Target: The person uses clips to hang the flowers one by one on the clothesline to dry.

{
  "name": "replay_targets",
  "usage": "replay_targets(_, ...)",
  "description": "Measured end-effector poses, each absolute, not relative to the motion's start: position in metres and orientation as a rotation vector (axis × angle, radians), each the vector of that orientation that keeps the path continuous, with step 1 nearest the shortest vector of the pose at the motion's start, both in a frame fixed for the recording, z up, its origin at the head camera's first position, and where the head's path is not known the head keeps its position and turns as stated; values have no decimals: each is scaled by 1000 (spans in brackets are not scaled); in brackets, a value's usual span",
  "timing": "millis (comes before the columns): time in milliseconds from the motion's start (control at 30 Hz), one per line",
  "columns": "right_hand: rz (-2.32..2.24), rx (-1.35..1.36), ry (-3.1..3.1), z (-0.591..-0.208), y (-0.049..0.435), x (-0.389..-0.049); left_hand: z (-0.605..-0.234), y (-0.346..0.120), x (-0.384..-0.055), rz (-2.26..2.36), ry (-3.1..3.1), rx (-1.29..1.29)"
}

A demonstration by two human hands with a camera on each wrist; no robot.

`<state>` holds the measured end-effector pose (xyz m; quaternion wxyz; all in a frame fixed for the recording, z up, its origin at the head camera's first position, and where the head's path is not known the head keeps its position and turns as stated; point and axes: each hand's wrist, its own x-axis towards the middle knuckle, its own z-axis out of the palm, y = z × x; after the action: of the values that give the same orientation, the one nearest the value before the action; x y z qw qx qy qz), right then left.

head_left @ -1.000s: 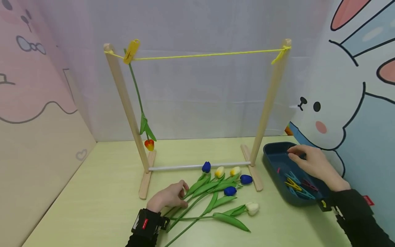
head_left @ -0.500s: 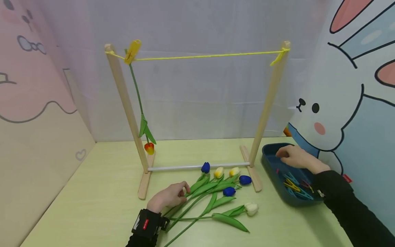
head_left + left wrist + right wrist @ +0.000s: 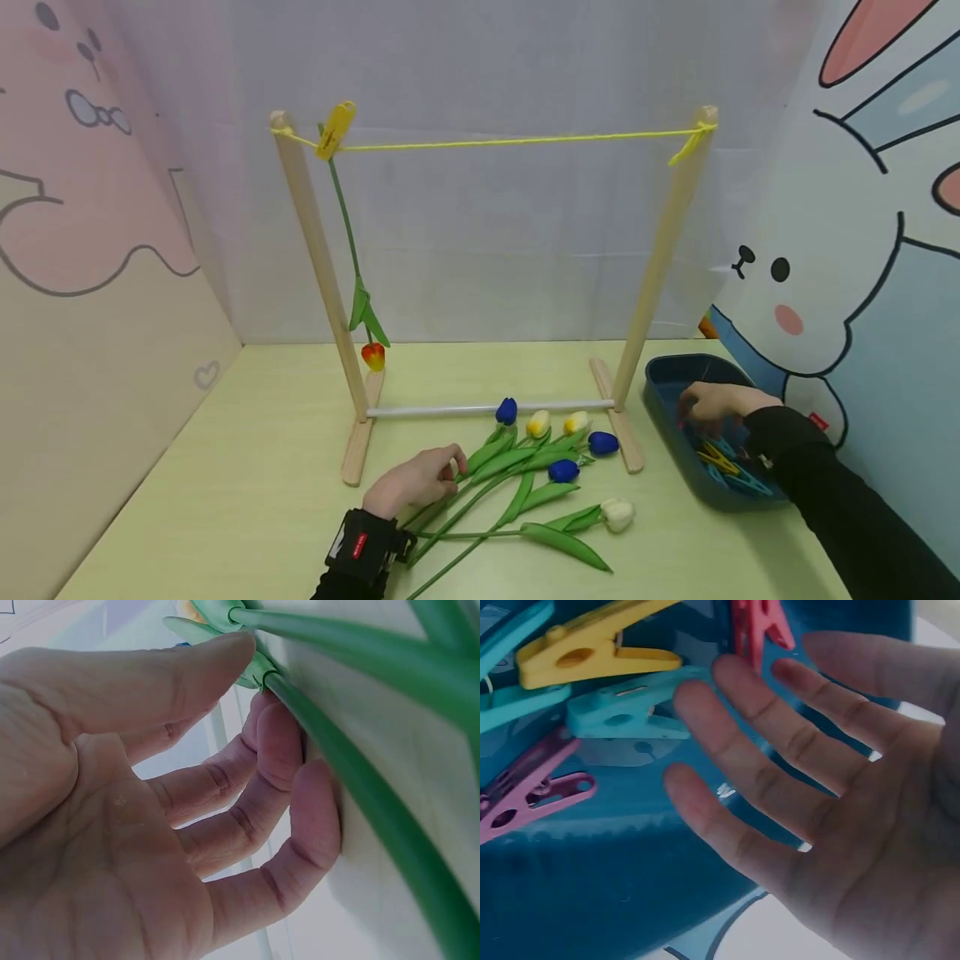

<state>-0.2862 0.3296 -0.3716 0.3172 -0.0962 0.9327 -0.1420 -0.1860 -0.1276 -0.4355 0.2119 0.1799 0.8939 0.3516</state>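
Note:
My left hand [image 3: 416, 483] rests on the table beside several artificial tulips [image 3: 517, 467], with blue, yellow-white and white heads. In the left wrist view its fingers curl loosely next to a green stem [image 3: 375, 802], with a gap between thumb and fingers. Inside a dark blue bin [image 3: 678, 454], my right hand [image 3: 716, 406] reaches down with fingers spread and relaxed. Close to its fingertips lie a teal clothespin [image 3: 622, 709] and a red clothespin [image 3: 754, 630]; a yellow clothespin [image 3: 577, 656] and a purple clothespin [image 3: 529, 784] lie farther off.
A wooden frame [image 3: 318, 258] with a yellow string [image 3: 517, 142] stands behind the tulips. A yellow clothespin [image 3: 336, 131] on the string's left end holds a red-orange tulip [image 3: 373, 357] upside down. A white crossbar [image 3: 435, 411] joins the frame's feet.
The right hand has shifted left, then dropped lower into the bin among the clothespins. The left hand has stayed beside the tulips. The head view has shifted slightly.

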Motion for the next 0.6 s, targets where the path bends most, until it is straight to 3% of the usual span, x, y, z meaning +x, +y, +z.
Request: replay_targets(600,-391,-274,2458,-392,329,-293,-438,-126,-187,924,2487,513)
